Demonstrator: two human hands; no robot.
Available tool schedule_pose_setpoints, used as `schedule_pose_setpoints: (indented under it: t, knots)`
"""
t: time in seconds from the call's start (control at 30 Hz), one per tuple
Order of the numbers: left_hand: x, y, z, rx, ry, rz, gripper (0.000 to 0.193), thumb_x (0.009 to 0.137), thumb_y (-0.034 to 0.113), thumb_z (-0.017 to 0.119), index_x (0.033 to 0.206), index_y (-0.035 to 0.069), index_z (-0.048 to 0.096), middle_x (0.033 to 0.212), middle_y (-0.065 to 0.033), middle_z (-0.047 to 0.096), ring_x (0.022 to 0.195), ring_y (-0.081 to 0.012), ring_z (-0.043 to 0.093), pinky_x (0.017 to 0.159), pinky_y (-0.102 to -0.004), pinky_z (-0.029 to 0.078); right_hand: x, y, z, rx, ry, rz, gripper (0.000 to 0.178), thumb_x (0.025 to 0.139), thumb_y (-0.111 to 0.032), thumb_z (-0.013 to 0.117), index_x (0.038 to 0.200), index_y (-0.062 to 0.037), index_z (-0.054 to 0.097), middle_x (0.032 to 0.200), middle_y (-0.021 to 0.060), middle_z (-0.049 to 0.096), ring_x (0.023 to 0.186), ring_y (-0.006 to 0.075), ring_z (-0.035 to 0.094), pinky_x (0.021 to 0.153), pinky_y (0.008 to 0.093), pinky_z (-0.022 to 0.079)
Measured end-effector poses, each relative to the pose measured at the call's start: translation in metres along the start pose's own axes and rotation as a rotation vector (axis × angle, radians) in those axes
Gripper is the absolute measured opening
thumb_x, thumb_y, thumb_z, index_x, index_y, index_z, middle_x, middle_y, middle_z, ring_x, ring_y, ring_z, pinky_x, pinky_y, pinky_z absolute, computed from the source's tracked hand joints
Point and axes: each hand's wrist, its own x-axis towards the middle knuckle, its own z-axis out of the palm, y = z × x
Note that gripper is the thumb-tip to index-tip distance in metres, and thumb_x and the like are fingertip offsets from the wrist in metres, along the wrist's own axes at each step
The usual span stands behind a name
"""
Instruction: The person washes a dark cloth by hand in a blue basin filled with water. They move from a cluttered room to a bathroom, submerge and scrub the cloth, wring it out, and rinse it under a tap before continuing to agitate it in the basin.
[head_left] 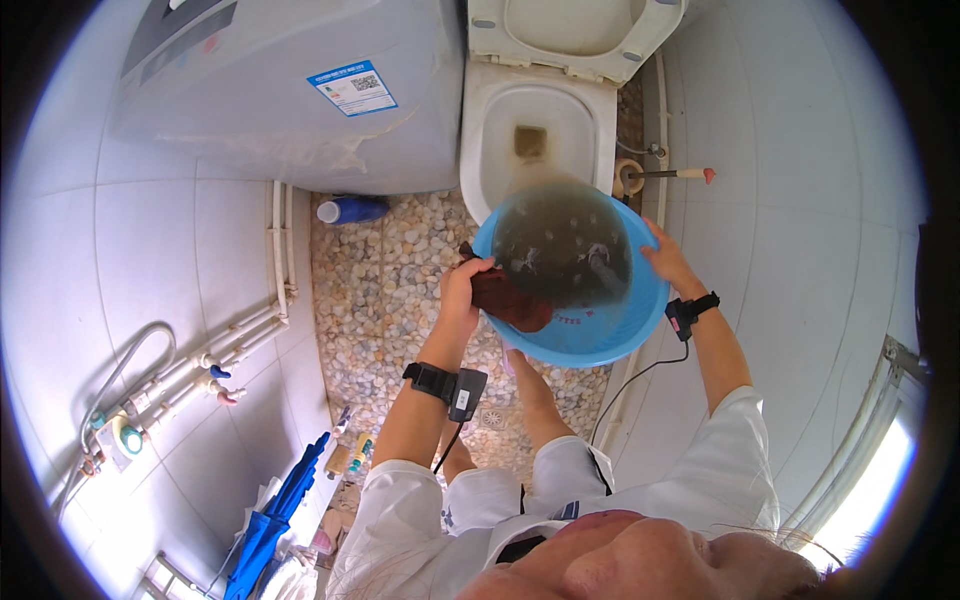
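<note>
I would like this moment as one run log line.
left hand: holds brown cloth | right hand: grips blue basin | basin: tilted toward toilet | dark water: at far side

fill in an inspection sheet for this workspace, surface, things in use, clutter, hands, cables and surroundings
Surface: pebble-patterned floor, with a drain near the legs.
Things in use: blue basin tilted toward the open toilet; murky water gathered at its far side; brown cloth at its left rim.
Clutter: blue bottle lying by the grey appliance; folded blue umbrella at lower left.
Hands: left hand grips brown cloth at the rim; right hand holds the right rim.
Cables: black cables run from the wrist devices.
Surroundings: tiled walls, pipes along the left one.
</note>
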Motion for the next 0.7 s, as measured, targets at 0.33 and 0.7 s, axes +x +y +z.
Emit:
schedule_pose_setpoints:
  t: [0.33, 0.7]
  knots:
    - [0.013, 0.020, 0.018, -0.118, -0.064, -0.085, 0.020, 0.080, 0.016, 0.063, 0.092, 0.001, 0.063, 0.089, -0.0118, 0.067, 0.084, -0.0241, 0.064, 0.082, -0.0351, 0.051, 0.043, -0.025, -0.045, -0.096, -0.300, 0.116, 0.053, 0.082, -0.002, 0.058, 0.135, -0.0071, 0.051, 0.113, 0.0173, 0.065, 0.098, 0.0271, 0.064, 0.087, 0.0367, 0.051]
    - [0.037, 0.017, 0.016, -0.367, -0.209, -0.151, 0.021, 0.085, 0.017, 0.056, 0.094, -0.001, 0.062, 0.095, -0.0141, 0.067, 0.092, -0.0272, 0.064, 0.086, -0.0395, 0.052, 0.108, -0.125, -0.107, -0.634, -0.420, 0.449, 0.026, 0.076, -0.015, 0.066, 0.097, 0.0006, 0.065, 0.076, 0.0124, 0.062, 0.062, 0.0227, 0.059, 0.044, 0.0370, 0.046]
